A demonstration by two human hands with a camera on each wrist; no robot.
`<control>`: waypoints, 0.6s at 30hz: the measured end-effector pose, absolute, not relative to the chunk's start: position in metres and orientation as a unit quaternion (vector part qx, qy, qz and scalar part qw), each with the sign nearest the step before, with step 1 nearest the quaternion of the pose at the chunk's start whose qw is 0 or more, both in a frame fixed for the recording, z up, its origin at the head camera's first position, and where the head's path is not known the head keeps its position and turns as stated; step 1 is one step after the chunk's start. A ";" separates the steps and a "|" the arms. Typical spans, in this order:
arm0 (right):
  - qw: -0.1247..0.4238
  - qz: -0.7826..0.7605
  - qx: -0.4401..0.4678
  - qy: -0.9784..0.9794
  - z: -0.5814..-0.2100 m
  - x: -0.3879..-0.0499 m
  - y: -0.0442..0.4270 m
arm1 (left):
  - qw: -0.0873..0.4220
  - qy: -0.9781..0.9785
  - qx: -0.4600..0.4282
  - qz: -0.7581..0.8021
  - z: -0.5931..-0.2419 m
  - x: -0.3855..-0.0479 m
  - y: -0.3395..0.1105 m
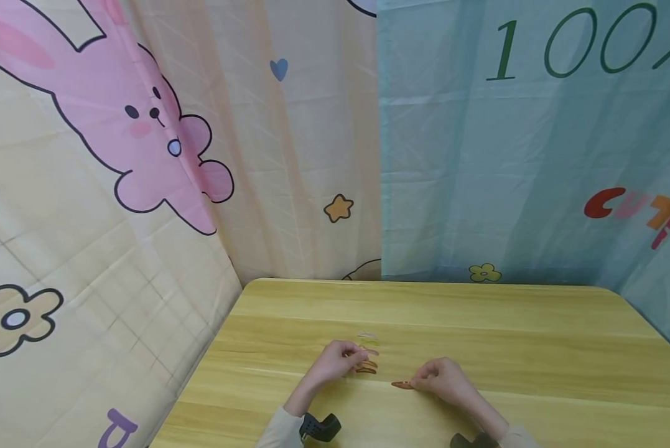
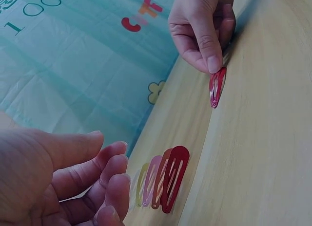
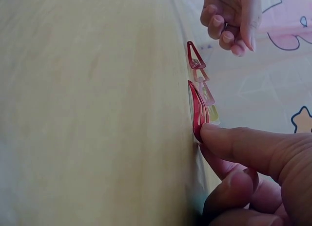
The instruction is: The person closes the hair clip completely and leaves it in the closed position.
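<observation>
Right hand pinching a red hair clip beside a row of others

In the head view, the left hand (image 1: 337, 361) is partly covering the row, and the palest clip (image 1: 366, 334) at its far end is barely showing, its colour hard to make out. The right hand (image 1: 441, 379) is hiding one end of the red hair clip (image 3: 197, 114), holding it between thumb and fingers; whether that clip is touching the table (image 1: 480, 323), I cannot tell. The lower border is cutting off the table's near edge and most of the right dark wrist device (image 1: 471, 440).

The left hand is holding nothing, its fingers loosely bent and its thumb standing apart, just beside the row. There, nearer the person than the palest, a yellow-green clip (image 2: 141, 182), a pink clip (image 2: 150, 179), an orange-brown clip (image 2: 158, 187) and a dark-red clip (image 2: 176, 179) are lying close together. The red one is sitting to their right. Beyond the table, cream (image 1: 295, 155) and teal curtains (image 1: 480, 155) are hanging.
</observation>
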State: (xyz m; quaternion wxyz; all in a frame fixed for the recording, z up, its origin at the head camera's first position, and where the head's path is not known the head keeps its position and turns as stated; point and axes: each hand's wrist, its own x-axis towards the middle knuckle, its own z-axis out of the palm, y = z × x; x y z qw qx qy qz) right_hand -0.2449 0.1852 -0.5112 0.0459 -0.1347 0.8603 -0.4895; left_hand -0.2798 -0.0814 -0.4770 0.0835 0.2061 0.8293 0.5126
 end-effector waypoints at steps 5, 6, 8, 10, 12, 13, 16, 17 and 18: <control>0.053 -0.495 -0.123 0.858 -0.513 -0.245 0.185 | 0.084 0.828 0.203 0.516 -0.477 -0.280 -0.083; 0.054 -0.497 -0.121 0.858 -0.513 -0.245 0.185 | 0.084 0.827 0.203 0.517 -0.477 -0.280 -0.083; 0.054 -0.498 -0.120 0.857 -0.514 -0.245 0.184 | 0.082 0.827 0.204 0.517 -0.477 -0.280 -0.084; 0.055 -0.500 -0.119 0.856 -0.514 -0.245 0.184 | 0.081 0.827 0.204 0.517 -0.477 -0.280 -0.085; 0.055 -0.499 -0.120 0.857 -0.515 -0.245 0.184 | 0.082 0.827 0.205 0.518 -0.477 -0.280 -0.086; 0.054 -0.498 -0.119 0.857 -0.515 -0.245 0.184 | 0.082 0.827 0.204 0.517 -0.477 -0.281 -0.087; 0.052 -0.496 -0.118 0.859 -0.515 -0.245 0.183 | 0.081 0.829 0.201 0.515 -0.479 -0.282 -0.088; 0.051 -0.495 -0.117 0.859 -0.515 -0.245 0.183 | 0.081 0.831 0.199 0.514 -0.479 -0.283 -0.088; 0.050 -0.494 -0.117 0.860 -0.515 -0.245 0.183 | 0.078 0.833 0.198 0.511 -0.480 -0.283 -0.089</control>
